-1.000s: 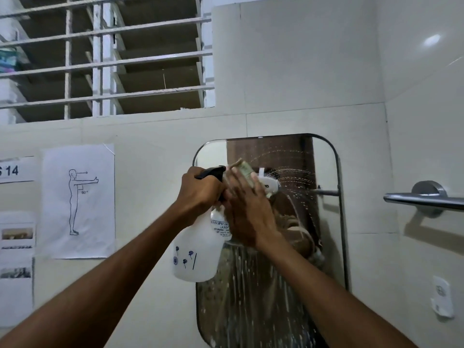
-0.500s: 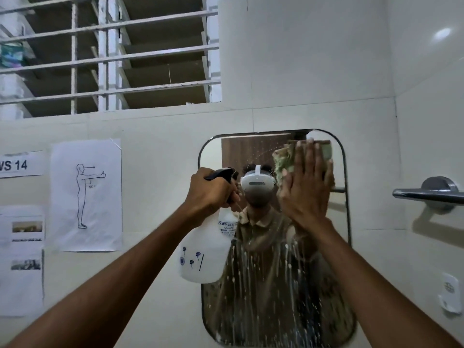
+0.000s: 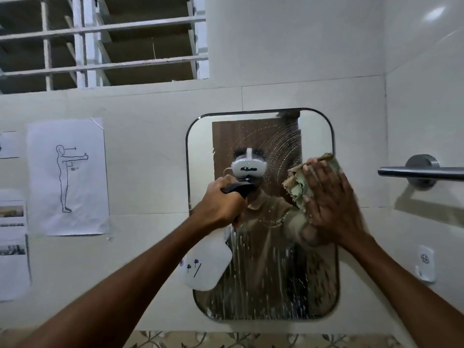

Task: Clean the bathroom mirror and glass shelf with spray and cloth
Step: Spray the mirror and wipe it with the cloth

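Head view: left hand (image 3: 221, 204) curled around black trigger of white spray bottle (image 3: 207, 266), held at mirror's (image 3: 263, 285) 9 o'clock edge. Right hand (image 3: 329, 199), fingers straight, pressed green cloth (image 3: 300, 187) flat against glass at 3 o'clock. Droplet streaks across lower mirror.

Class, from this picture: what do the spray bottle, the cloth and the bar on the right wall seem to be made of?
Spray bottle: probably translucent white plastic with a black trigger head; its body looks milky and matte.
Cloth: soft woven fabric, greenish-tan, crumpled, with frayed edges.
Wall bar: likely brushed metal, grey with a dull sheen.
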